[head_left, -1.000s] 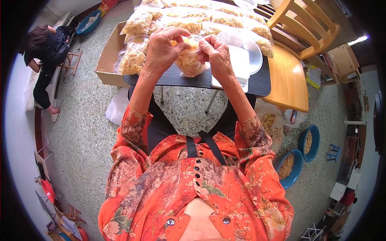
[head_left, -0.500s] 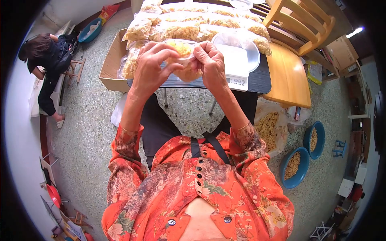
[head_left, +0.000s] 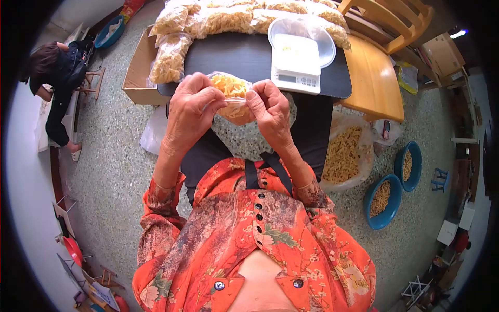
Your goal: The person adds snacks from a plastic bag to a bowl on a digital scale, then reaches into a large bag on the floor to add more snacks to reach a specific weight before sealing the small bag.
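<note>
A clear plastic bag of yellow pieces (head_left: 230, 87) hangs between my two hands, in front of the dark table's near edge. My left hand (head_left: 193, 106) pinches the left side of its top edge. On the right side, my right hand (head_left: 270, 111) grips the same edge between thumb and fingers. Beyond the hands, a white scale (head_left: 296, 63) stands on the dark table (head_left: 223, 54), with a clear round bowl (head_left: 326, 46) behind and beside it. Several filled bags (head_left: 226, 21) lie along the table's far side, and another (head_left: 170, 57) lies at its left.
A cardboard box (head_left: 138, 73) adjoins the table's left side. At right are a wooden chair (head_left: 371, 78), a large open bag of yellow pieces (head_left: 344, 156) and two blue basins (head_left: 383, 203) (head_left: 408, 166). A person (head_left: 62, 78) sits at far left.
The view has tilted, so the table and scale appear higher and more of the tabletop shows. Both hands still hold the bag, now nearer my body, with its top edge stretched between them.
</note>
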The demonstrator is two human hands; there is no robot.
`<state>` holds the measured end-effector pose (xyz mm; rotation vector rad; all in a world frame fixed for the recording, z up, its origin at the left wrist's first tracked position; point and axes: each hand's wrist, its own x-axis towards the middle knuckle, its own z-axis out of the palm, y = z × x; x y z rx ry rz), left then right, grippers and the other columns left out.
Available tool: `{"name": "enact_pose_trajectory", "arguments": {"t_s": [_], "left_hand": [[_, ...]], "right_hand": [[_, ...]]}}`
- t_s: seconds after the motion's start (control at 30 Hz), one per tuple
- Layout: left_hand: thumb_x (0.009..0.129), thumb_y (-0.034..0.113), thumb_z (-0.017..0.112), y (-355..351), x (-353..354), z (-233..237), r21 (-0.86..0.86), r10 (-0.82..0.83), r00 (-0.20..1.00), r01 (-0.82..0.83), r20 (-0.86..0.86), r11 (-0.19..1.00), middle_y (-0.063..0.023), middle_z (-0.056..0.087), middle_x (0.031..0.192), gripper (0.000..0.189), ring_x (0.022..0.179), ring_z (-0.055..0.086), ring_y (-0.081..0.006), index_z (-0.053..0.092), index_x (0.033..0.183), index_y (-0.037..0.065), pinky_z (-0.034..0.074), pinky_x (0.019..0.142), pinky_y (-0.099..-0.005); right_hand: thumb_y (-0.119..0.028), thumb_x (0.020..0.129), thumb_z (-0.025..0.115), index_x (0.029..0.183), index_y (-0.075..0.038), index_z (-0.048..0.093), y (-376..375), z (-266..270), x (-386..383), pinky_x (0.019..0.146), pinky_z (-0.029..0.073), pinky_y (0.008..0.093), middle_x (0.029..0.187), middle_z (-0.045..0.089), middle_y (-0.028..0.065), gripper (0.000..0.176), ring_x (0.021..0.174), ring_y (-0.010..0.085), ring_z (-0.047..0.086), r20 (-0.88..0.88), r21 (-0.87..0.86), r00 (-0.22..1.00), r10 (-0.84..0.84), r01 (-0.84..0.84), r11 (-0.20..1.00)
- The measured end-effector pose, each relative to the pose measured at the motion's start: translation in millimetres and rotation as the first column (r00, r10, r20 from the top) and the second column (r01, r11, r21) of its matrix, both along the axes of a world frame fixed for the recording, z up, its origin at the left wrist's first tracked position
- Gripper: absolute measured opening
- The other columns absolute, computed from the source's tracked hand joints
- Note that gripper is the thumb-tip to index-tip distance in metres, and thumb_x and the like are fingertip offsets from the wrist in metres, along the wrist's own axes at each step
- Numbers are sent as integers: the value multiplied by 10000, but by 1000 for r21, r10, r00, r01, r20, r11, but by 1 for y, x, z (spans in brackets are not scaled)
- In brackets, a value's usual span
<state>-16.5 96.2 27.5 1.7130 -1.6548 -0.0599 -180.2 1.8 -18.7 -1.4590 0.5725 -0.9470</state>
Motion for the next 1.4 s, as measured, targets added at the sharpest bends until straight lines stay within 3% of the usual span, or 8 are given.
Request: {"name": "enact_pose_trajectory", "arguments": {"t_s": [0.27,0.33,0.43,0.53,0.6,0.77,0.97,1.4], "left_hand": [[728,16,807,-14,10,-11,-49,-70,978,80,195,996,-79,603,1212,147,1019,616,-225,706,825,60,511,803,-319],[731,7,801,-16,14,-19,90,-156,967,176,-200,980,-88,616,1170,146,1052,627,-243,707,831,55,518,849,-324],[732,-8,793,-13,15,-24,145,-166,949,210,-270,967,-92,630,1106,148,997,640,-239,700,837,37,524,838,-337],[730,-17,789,-11,11,-28,122,-158,956,193,-249,974,-86,639,1046,151,956,647,-222,694,840,25,525,823,-324],[732,-20,786,-12,9,-30,124,-138,955,175,-262,977,-84,639,1037,148,950,646,-215,694,840,25,524,819,-320],[741,-15,779,-7,3,-33,118,-160,941,203,-298,972,-81,638,1009,137,939,644,-209,690,838,22,522,808,-314],[753,5,775,-12,0,-45,85,-202,933,237,-297,968,-79,619,993,122,893,654,-226,667,804,27,537,743,-331],[791,23,713,-9,5,-43,-42,-208,978,208,0,977,-103,683,1082,135,1073,648,-332,652,911,27,537,904,-401]], "right_hand": [[-100,976,611,939,-22,588,-16,-30,-12,634,452,232,786,560,-15,90,719,47,513,13,84,982,186,-187,979],[-99,974,614,939,-24,589,-19,-34,-14,636,451,232,781,553,-20,87,719,45,508,1,89,979,202,-201,975],[-123,963,634,949,-30,599,-20,-36,-16,634,454,236,762,569,-1,100,706,57,523,-1,117,980,199,-197,973],[-170,924,678,924,-36,613,-18,-26,-18,609,470,258,811,612,49,149,658,116,562,-269,-145,963,25,-66,987],[-297,831,784,965,-66,669,-15,-16,-20,723,514,347,1018,625,130,292,811,231,619,-197,-463,965,-174,65,884],[-485,654,858,1153,-171,709,-19,-20,-16,1021,410,473,1306,500,183,609,1191,367,494,-256,-763,949,-184,-81,642],[-224,707,851,1121,-91,691,-29,-40,-17,941,501,412,1173,600,167,463,1105,344,592,-420,-590,906,45,-310,745],[11,742,762,1017,-4,719,-24,-41,-13,828,552,356,1021,657,139,279,954,287,658,-214,-565,976,-45,-86,821]]}}
